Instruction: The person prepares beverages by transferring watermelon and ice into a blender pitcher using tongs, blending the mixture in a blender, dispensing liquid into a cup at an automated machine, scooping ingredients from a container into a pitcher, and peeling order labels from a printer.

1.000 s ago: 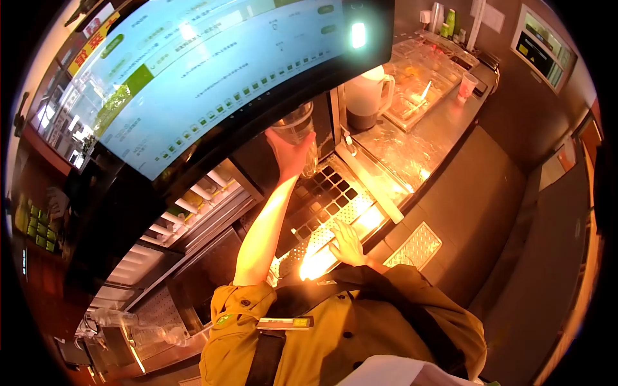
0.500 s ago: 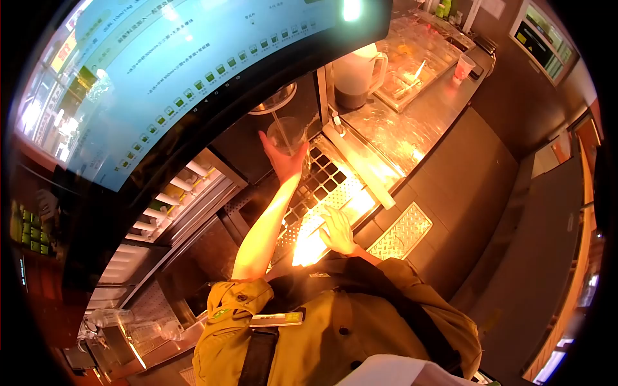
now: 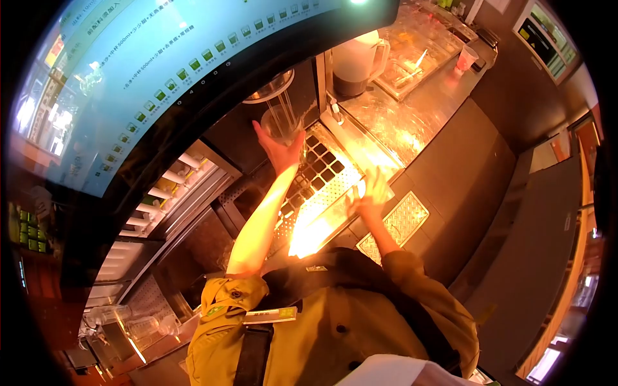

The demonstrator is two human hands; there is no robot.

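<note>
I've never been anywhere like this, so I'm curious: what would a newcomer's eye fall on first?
Probably the big lit screen, which fills the upper left. Below it, the left hand holds a clear cup beneath a round metal fitting. Dazzling glare on the metal counter, close in front of the person, also draws the eye.

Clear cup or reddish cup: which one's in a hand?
The clear cup: the left hand is around it. The reddish cup stands on the counter to the right, with neither hand on it.
</note>
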